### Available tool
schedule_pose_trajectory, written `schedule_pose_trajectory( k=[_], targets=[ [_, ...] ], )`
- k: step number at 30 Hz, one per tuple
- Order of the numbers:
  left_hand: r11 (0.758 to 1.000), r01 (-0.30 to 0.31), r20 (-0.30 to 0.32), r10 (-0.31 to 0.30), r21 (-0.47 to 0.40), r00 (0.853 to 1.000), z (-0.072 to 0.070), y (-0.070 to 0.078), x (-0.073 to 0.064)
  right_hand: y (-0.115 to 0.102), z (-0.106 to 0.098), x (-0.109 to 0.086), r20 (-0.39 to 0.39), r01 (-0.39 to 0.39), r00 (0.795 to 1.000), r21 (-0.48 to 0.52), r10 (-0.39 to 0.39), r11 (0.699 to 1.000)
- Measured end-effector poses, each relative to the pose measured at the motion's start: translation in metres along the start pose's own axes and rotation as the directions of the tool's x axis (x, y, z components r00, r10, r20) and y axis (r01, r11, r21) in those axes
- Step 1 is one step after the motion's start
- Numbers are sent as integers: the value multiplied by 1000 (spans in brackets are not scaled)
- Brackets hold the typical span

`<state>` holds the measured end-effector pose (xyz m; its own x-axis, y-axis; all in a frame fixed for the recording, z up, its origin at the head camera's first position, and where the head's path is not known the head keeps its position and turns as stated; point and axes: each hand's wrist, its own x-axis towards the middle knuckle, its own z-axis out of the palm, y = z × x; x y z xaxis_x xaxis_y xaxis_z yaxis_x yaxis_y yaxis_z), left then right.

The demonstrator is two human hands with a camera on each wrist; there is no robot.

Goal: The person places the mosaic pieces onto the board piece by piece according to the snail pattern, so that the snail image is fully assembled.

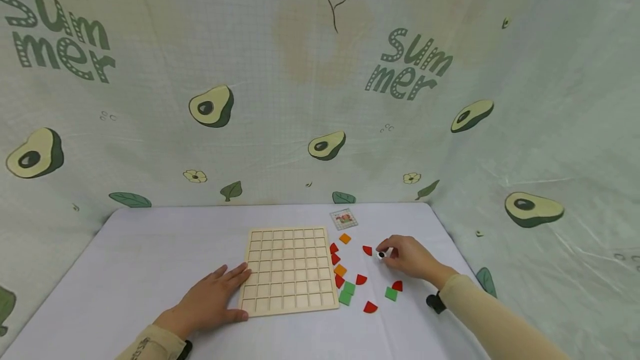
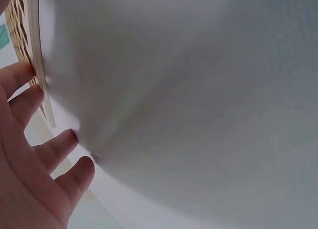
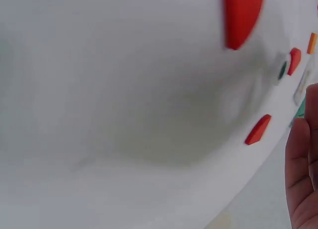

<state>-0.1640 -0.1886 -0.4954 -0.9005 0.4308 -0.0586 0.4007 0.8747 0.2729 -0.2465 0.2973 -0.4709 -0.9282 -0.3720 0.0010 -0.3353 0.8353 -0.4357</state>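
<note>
In the head view, my left hand (image 1: 210, 300) lies with fingers spread, its fingertips at the left edge of the square wooden grid board (image 1: 292, 271). The left wrist view shows the fingers (image 2: 30, 102) alongside the board's rim (image 2: 36, 45). To the right of the loose tiles, my right hand (image 1: 407, 254) pinches a small white piece with a black dot (image 1: 381, 255) between thumb and forefinger, close over the cloth. A red quarter-round tile (image 1: 367, 250) lies just left of it. In the right wrist view the dotted piece (image 3: 282, 70) shows beside a red tile (image 3: 294, 60).
Between board and right hand lie several red tiles (image 1: 361, 279), green squares (image 1: 391, 294) and orange squares (image 1: 345, 238). A small picture card (image 1: 344, 219) lies behind them. White cloth (image 1: 170, 254) covers the table, with a printed curtain (image 1: 270, 143) hanging behind.
</note>
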Motion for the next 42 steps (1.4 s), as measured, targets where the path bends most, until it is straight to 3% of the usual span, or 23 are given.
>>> schedule_pose_trajectory(
  k=[6, 11, 17, 22, 30, 42],
  targets=[
    [1000, -16, -4, 15, -15, 1000, -1, 0, 0, -37, -2, 32, 19, -5, 1000, 19, 5, 1000],
    [999, -1, 8, 1, -43, 1000, -1, 0, 2, -80, 6, 69, 25, 101, 995, -8, -101, 995],
    [999, 7, 21, -6, -44, 1000, -1, -2, 1, -138, 40, 117, 52, 219, 974, 47, -221, 975],
    [998, -4, 35, 6, -55, 999, -3, -2, 1, -173, 76, 142, 69, 232, 968, 104, -240, 967],
    [998, -15, 37, 17, -66, 999, -5, 1, 0, -185, 117, 161, 49, 256, 965, 61, -259, 965],
    [998, -35, 32, 37, -53, 999, 0, -5, 0, -190, 120, 160, 64, 267, 961, 30, -268, 963]
  ],
)
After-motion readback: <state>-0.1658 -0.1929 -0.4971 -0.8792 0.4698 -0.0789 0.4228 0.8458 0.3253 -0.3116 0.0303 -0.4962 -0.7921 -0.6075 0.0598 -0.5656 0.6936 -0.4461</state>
